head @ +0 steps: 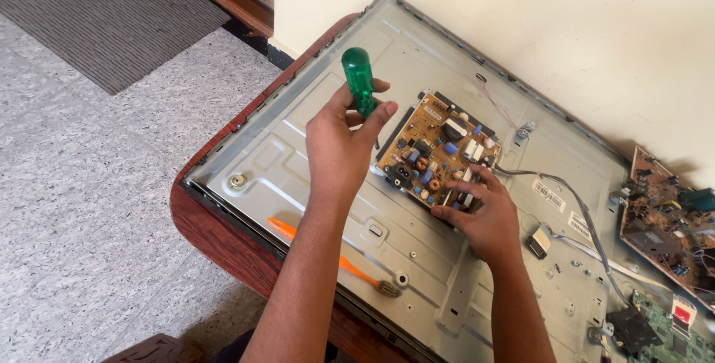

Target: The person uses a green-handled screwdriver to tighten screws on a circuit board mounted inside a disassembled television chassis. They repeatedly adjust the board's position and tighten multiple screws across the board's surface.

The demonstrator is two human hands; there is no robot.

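Observation:
My left hand (341, 139) grips a screwdriver with a clear green handle (359, 80), held upright above the metal back panel (298, 139) of a flat screen that lies face down on a wooden table (223, 240). A tan circuit board (436, 147) with several small components sits on the panel's middle. My right hand (482, 214) rests on the near right corner of that board, fingers spread and touching it, holding nothing. The screwdriver's shaft is hidden behind my left hand.
An orange toothbrush (350, 265) lies on the panel near its front edge. Grey cables (573, 199) run right to a brown circuit board (670, 221) and a green one (663, 329). A cream wall stands behind; a grey floor and dark mat (112, 24) lie to the left.

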